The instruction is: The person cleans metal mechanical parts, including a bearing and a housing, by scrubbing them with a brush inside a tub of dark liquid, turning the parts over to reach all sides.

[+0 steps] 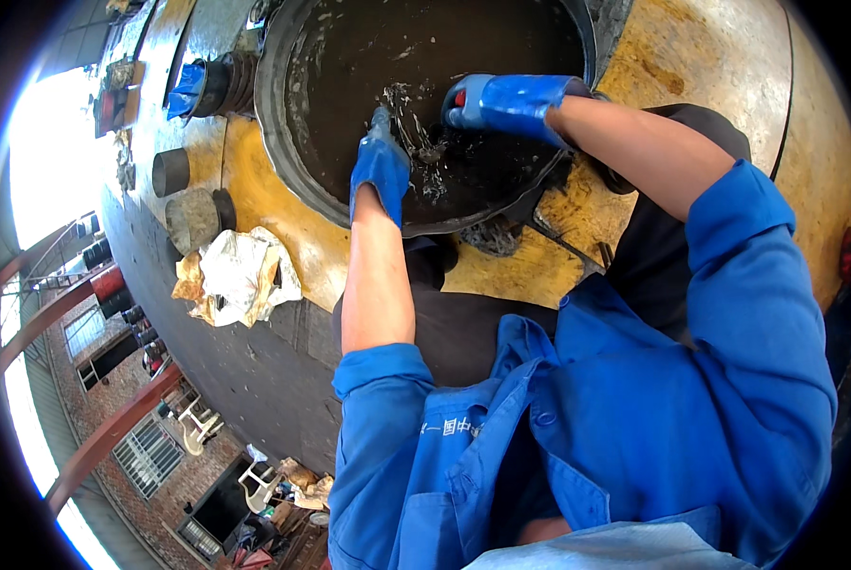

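Both my hands wear blue rubber gloves over a wide round basin (275, 142) of dark, murky liquid (359, 57). My left hand (382, 160) reaches down to the surface, its fingertips hard to make out beside a splash (408, 119). Across from it, my right hand (473, 103) is closed with the fingers curled. A small red part (460, 98) shows at those fingers; the rest of what they hold is hidden by the glove and the dark liquid. Something dark and lumpy (432, 152) breaks the surface between the hands.
Left of the basin lie a crumpled whitish bag (245, 275), a grey cylinder (194, 223) and a smaller dark one (171, 172). A blue-topped dark stack (207, 88) stands farther off. A dark clump (492, 236) sits by the basin's near rim, on yellow stained flooring (516, 271).
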A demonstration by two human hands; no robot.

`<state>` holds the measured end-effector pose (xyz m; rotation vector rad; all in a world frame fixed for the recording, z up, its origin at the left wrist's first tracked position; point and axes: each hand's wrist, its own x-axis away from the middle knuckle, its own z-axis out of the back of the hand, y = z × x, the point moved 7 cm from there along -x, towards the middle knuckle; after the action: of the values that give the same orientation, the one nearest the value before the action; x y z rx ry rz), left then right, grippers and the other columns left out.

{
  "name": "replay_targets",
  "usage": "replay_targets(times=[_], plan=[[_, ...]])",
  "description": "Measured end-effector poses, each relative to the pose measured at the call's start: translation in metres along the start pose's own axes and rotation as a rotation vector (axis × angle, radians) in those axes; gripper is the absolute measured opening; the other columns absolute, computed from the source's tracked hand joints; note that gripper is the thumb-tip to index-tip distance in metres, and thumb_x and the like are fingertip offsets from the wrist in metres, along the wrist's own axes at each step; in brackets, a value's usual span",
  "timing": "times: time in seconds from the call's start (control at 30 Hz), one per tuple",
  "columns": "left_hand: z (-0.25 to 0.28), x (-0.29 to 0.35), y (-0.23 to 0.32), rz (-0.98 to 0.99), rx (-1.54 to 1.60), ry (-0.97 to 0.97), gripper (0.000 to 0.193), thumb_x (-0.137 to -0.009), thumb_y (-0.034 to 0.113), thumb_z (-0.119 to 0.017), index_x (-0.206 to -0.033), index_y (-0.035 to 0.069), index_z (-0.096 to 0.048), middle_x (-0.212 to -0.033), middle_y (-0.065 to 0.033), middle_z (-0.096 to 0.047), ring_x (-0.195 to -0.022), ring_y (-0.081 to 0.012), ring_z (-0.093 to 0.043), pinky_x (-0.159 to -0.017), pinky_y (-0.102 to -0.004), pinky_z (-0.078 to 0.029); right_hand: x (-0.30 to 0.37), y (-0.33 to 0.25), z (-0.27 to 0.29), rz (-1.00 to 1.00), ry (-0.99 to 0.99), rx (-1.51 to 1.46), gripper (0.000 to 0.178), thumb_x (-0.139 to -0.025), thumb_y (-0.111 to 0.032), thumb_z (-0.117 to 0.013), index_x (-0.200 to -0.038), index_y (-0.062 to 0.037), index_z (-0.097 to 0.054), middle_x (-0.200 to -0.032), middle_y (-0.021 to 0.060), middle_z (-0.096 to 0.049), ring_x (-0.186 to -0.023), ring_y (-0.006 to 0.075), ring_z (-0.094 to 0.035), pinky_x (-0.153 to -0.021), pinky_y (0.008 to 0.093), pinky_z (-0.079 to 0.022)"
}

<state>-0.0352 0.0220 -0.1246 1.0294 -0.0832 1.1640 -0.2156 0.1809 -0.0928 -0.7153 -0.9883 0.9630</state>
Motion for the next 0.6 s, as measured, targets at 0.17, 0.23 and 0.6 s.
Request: replay_targets(times=[0.17,0.23,0.6], plan=[[-0.003,-0.027,-0.027,-0.329,0.07,-0.073,0.073,-0.104,0.06,-0.041,-0.113,-0.007,-0.068,-0.096,-0.0171,-0.072,-0.085,-0.0248,-0.059,-0.084,-0.0367,-0.049,0.004,-0.029,-0.009,0.079,0.032,0.415,0.024,-0.088,-0.025,-0.069,-0.11,-0.0189,-0.075,-0.104,0.0119,-0.075,-0.099,0.0342,-0.07,-0.086,0.0454,-0.056],[-0.001,-0.023,-0.021,-0.413,0.096,-0.074,0.071,-0.103,0.06,-0.042,-0.112,-0.006,-0.069,-0.095,-0.016,-0.072,-0.084,-0.0238,-0.059,-0.084,-0.0357,-0.049,0.006,-0.035,-0.012,0.076,-0.041,0.54,0.031,-0.086,-0.023,-0.069,-0.117,-0.0194,-0.072,-0.107,0.0121,-0.074,-0.102,0.035,-0.069,-0.088,0.0468,-0.056],[-0.01,0.043,0.057,0.117,0.145,0.015,0.07,-0.105,0.057,-0.04,-0.134,-0.004,-0.06,-0.125,-0.0199,-0.068,-0.109,-0.0257,-0.061,-0.101,-0.0347,-0.044,0.024,-0.044,-0.015,0.178,-0.04,0.912,0.039,-0.096,-0.018,-0.059,-0.134,-0.0226,-0.063,-0.141,0.0146,-0.056,-0.125,0.0349,-0.059,-0.104,0.0487,-0.049]])
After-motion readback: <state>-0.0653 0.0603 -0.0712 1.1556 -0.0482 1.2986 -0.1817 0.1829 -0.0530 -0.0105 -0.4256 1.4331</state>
